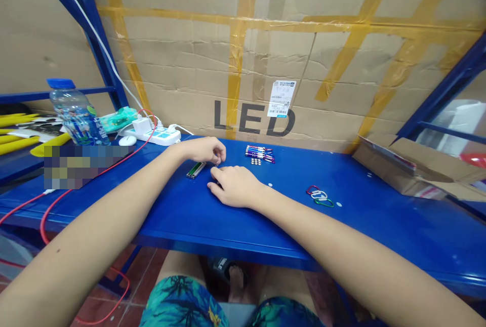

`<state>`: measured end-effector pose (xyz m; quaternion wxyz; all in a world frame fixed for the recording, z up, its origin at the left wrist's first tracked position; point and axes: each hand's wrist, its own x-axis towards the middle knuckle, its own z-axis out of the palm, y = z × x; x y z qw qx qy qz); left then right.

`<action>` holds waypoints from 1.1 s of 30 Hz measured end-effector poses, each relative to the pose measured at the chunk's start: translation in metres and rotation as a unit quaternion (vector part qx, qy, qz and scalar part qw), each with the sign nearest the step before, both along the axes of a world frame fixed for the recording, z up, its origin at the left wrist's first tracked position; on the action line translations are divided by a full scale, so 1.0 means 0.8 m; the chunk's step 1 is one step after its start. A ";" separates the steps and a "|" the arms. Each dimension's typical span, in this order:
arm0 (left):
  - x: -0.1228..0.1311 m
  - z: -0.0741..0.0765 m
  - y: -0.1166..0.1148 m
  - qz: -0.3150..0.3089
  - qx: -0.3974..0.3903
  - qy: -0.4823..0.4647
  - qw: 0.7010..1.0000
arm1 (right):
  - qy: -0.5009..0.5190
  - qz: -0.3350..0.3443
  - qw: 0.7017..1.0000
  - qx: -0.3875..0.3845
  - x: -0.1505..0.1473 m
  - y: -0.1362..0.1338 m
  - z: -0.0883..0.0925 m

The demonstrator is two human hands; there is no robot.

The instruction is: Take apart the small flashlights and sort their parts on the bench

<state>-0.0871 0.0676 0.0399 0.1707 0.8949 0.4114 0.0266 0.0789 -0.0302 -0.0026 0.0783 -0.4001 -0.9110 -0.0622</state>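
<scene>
My left hand (208, 150) is above the blue table with its fingers curled together; whatever lies inside them is hidden. Just below it lie slim green and silver metal tubes (196, 170), partly covered by the hand. My right hand (238, 187) rests on the table close by, knuckles up, with a gap between thumb and forefinger and nothing visible in it. Beyond the hands is a row of blue, purple and red small metallic tubes (259, 153), with small round silver pieces (255, 161) before them. Red, silver and green carabiners (319, 196) lie to the right.
An open cardboard box (402, 167) stands at the right. On the left are a bottle (78, 114), a power strip (161, 135), a white mouse (127, 140), yellow-handled tools (18, 145) and a red cable (56, 200). A large carton (190, 74) forms the back wall.
</scene>
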 end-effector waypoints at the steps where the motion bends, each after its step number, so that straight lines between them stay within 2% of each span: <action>1: 0.005 -0.003 -0.002 -0.006 0.009 -0.009 1.000 | -0.006 -0.009 1.000 -0.002 0.005 -0.003 0.002; 5: 0.029 -0.015 -0.015 -0.042 0.039 -0.053 0.997 | -0.046 -0.047 0.997 -0.050 0.040 -0.011 0.020; 10: 0.052 -0.022 -0.035 -0.062 0.014 -0.091 0.994 | -0.025 -0.113 0.971 -0.208 0.108 0.001 0.043; 11: 0.054 -0.022 -0.037 -0.065 0.009 -0.094 0.993 | -0.001 -0.138 0.957 -0.255 0.122 0.005 0.046; 13: 0.057 -0.022 -0.040 -0.068 0.018 -0.093 0.993 | 0.076 -0.174 0.935 -0.299 0.147 0.012 0.050; 17: 0.063 -0.023 -0.041 -0.068 0.124 -0.095 0.985 | 0.232 -0.150 0.908 -0.314 0.182 0.024 0.054; 19: 0.069 -0.026 -0.040 -0.083 0.172 -0.079 0.978 | 0.272 -0.129 0.901 -0.311 0.190 0.029 0.054; 23: 0.082 -0.037 -0.038 -0.097 0.210 -0.013 0.973 | 0.288 -0.123 0.899 -0.307 0.189 0.029 0.053; 28: 0.091 -0.044 -0.036 -0.100 0.222 0.023 0.970 | 0.268 -0.123 0.902 -0.316 0.178 0.021 0.054; 33: 0.094 -0.044 -0.040 -0.098 0.242 0.021 0.965 | 0.262 -0.119 0.906 -0.310 0.178 0.022 0.049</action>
